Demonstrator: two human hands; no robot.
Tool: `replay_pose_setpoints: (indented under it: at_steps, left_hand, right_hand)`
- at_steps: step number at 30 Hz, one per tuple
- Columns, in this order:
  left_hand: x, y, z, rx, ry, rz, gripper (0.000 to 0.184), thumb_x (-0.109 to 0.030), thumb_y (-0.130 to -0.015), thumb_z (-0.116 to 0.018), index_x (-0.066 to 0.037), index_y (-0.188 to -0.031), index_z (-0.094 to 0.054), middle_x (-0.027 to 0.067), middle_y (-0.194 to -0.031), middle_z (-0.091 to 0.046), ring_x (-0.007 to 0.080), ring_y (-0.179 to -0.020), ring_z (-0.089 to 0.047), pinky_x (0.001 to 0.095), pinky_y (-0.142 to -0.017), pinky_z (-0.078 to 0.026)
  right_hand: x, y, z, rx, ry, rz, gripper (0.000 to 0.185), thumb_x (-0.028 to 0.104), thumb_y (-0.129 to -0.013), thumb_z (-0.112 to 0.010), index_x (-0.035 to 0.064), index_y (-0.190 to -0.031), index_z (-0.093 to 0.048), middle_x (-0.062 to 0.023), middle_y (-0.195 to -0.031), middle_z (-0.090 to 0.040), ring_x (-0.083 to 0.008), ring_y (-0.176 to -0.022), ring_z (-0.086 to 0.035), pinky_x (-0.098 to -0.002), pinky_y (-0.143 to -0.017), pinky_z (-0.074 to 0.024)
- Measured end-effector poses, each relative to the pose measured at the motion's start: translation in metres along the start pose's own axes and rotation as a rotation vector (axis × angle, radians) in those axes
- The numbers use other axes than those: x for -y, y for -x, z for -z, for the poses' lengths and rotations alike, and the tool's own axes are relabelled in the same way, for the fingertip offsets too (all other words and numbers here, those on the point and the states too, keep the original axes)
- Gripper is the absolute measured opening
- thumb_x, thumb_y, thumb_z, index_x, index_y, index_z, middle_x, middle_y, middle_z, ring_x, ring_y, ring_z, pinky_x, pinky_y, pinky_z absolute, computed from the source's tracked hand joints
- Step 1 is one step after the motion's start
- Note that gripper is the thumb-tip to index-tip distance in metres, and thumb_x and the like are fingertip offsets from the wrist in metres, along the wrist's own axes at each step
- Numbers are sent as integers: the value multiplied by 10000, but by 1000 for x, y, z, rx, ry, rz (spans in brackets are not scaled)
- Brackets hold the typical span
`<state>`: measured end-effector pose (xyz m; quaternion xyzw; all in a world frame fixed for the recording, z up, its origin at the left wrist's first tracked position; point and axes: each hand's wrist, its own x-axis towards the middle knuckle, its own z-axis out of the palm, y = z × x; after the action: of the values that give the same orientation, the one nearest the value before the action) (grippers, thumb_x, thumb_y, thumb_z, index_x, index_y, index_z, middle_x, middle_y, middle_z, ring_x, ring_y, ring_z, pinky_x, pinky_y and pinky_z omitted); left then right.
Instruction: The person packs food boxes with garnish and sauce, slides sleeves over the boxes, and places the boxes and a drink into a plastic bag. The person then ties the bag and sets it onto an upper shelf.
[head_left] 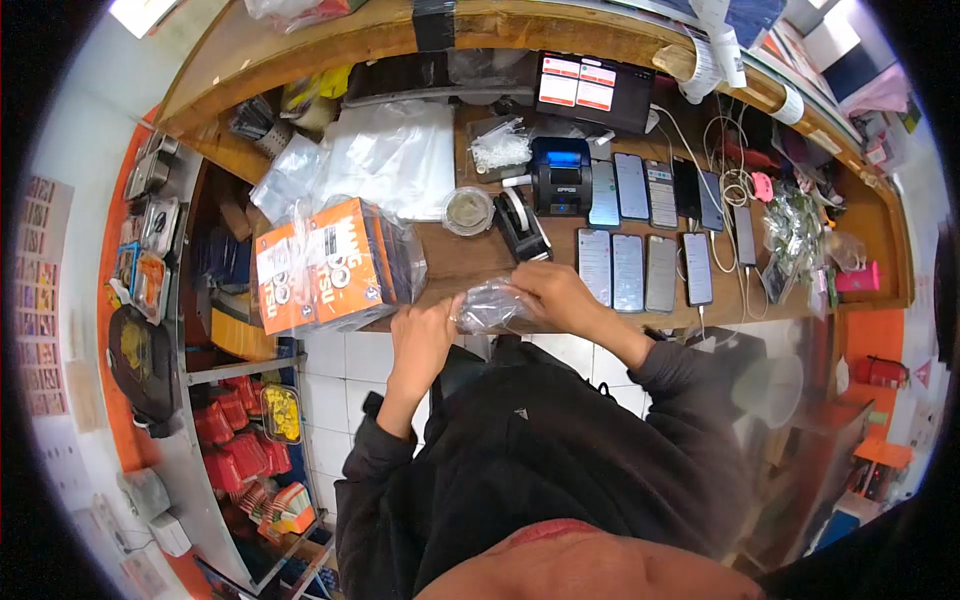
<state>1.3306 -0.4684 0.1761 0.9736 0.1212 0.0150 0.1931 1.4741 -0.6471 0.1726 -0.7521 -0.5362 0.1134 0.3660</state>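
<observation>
Between my two hands, at the front edge of the wooden counter, is a crumpled clear plastic bag (492, 306). My left hand (424, 335) is closed on its left side, and my right hand (556, 292) pinches its right side. What the bag contains, if anything, I cannot make out. Left of my left hand stands a clear bag of orange printed boxes (325, 268). A black tape dispenser (522, 228) sits just beyond my right hand, beside a small round clear tub (468, 211).
Several phones (628, 272) lie in two rows at the right, with white cables (735, 185) trailing among them. Farther back are a black receipt printer (561, 178), a lit tablet (594, 92) and a stack of clear plastic bags (390, 155). A wooden shelf edge (350, 48) overhangs the counter.
</observation>
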Motion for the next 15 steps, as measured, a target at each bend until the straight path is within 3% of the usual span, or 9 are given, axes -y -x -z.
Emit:
replay_pose_setpoints:
  at_steps: [3,5,6,9,10,11,13,14,15]
  left_hand:
    - [-14,-2,3,-168,87,82,229,-220,-915,-522,-22,-888,-633,222,-701,-623,401,-638,-599,447,-608,-472]
    - [-22,1,-2,-136,236,34,196,-157,-907,-527,14,-834,-588,258,-789,-601,445,-730,-577,485,-639,-454]
    - [-22,5,-11,-83,373,-133,140,-105,-883,-540,27,-859,-581,268,-820,-600,447,-768,-581,483,-658,-460]
    - [-21,14,-27,58,446,-134,154,-105,-893,-518,38,-878,-574,270,-802,-597,442,-765,-583,474,-666,-470]
    - [-9,15,-30,144,471,-225,179,-120,-918,-495,43,-901,-568,266,-820,-603,433,-764,-590,462,-662,-472]
    - [-3,13,-17,151,477,-205,179,-120,-918,-495,43,-901,-568,266,-820,-603,433,-764,-590,462,-662,-472]
    - [-1,5,16,167,431,228,203,-138,-940,-474,36,-910,-573,262,-849,-613,412,-778,-607,445,-648,-466]
    - [1,8,13,171,427,245,203,-138,-940,-474,36,-910,-573,262,-849,-613,412,-778,-607,445,-648,-466]
    - [1,8,5,9,368,189,151,-108,-922,-487,26,-937,-554,244,-779,-601,413,-735,-603,450,-623,-463]
  right_hand:
    - [8,-7,-8,-120,-73,-82,122,124,-837,-633,17,-859,-578,-139,-834,-564,-362,-753,-582,-426,-647,-480]
    - [13,-11,-20,-254,-160,150,146,125,-869,-607,-12,-834,-569,-145,-745,-509,-345,-654,-537,-404,-599,-436]
    - [22,-7,-22,-73,-207,145,107,97,-867,-585,-9,-860,-570,-150,-743,-510,-351,-684,-541,-416,-629,-436]
    - [8,1,-38,-20,-268,160,147,155,-881,-593,35,-962,-616,-151,-869,-619,-363,-782,-602,-429,-689,-481]
    - [13,2,-30,38,-284,129,140,163,-878,-603,24,-878,-587,-149,-785,-580,-363,-723,-591,-414,-640,-483]
    - [10,3,-23,52,-299,124,140,163,-878,-603,24,-878,-587,-149,-785,-580,-363,-723,-591,-414,-640,-483]
    - [-1,2,-8,-14,24,111,149,146,-869,-620,22,-836,-544,-143,-746,-528,-362,-675,-579,-392,-583,-472]
    - [4,0,-9,-6,8,112,149,146,-869,-620,22,-836,-544,-143,-746,-528,-362,-675,-579,-392,-583,-472]
    - [9,-2,-8,-115,22,89,159,111,-849,-640,14,-811,-521,-138,-731,-507,-346,-659,-551,-376,-567,-450]
